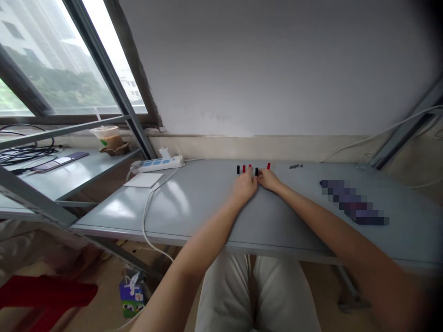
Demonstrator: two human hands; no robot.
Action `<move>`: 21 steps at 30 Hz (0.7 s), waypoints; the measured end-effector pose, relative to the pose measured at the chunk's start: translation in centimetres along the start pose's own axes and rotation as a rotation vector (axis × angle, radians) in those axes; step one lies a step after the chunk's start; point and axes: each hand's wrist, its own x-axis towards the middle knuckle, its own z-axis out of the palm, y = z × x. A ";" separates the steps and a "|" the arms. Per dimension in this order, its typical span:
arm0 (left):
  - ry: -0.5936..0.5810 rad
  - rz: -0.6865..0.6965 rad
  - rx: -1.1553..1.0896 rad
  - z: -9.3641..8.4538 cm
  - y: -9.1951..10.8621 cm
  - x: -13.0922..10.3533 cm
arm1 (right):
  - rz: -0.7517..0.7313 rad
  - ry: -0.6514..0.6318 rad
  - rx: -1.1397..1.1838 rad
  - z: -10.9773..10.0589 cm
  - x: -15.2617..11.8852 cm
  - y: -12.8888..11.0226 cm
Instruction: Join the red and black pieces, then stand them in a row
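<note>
Near the back of the grey table, my left hand (pixel 245 185) and my right hand (pixel 270 180) are close together, fingertips nearly meeting. A small black cylinder (pixel 256 171) stands at the fingers of my right hand, which look closed on it. My left hand is partly curled, its fingertips at a small red cylinder (pixel 249 166); whether it grips anything is hard to see. To its left stand another red cylinder (pixel 244 168) and a black one (pixel 238 169). A tilted red cylinder (pixel 268 166) shows just above my right hand, its lower end hidden.
Several tiny dark pieces (pixel 295 166) lie right of my hands. A pixelated dark object (pixel 353 203) rests on the table (pixel 207 221) farther right. At the left are a power strip (pixel 159 163), a white flat box (pixel 143 180) and a white cable (pixel 147 207). A wall closes off the back.
</note>
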 end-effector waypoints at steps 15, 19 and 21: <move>-0.017 -0.009 -0.177 0.2 0.4 0.4 | -0.147 0.081 -0.200 -3.7 -4.6 0.9; -0.040 -0.032 -0.264 0.3 0.5 0.5 | -0.171 0.096 -0.242 -4.2 -4.7 0.8; -0.040 -0.036 -0.278 0.2 0.6 0.5 | -0.173 0.100 -0.253 -4.2 -4.8 0.6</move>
